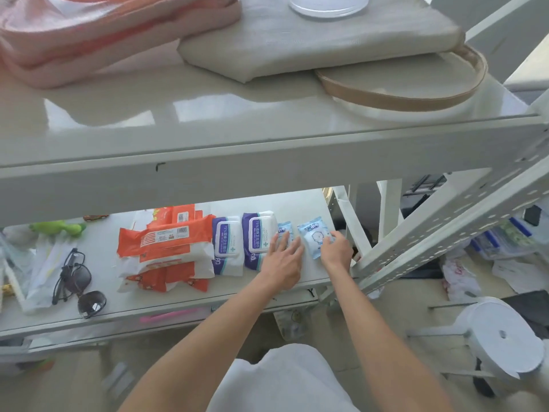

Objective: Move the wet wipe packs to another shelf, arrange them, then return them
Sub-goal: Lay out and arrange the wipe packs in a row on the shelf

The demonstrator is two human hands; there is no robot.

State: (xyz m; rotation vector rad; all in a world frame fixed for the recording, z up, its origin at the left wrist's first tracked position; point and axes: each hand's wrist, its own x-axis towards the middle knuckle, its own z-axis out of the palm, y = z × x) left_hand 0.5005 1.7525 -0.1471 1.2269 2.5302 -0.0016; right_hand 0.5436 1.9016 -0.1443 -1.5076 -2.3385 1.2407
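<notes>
On the lower shelf (104, 251) lie wet wipe packs in a row. Orange-and-white packs (166, 251) are piled at the left. Two purple-and-white packs (227, 242) (258, 233) lie side by side to their right. A small light-blue pack (284, 228) sits partly under my left hand (280, 263), whose fingers are spread flat on it and on the second purple pack. My right hand (335, 251) pinches the right edge of another small light-blue pack (313, 237) near the shelf's right end.
Sunglasses (78, 282) and white wrappers (44, 269) lie at the left of the lower shelf. The upper shelf (208, 114) holds pink folded cloth (89, 31), a grey cushion (312, 40) and a round tray (416, 81). A perforated metal brace (463, 221) crosses at the right.
</notes>
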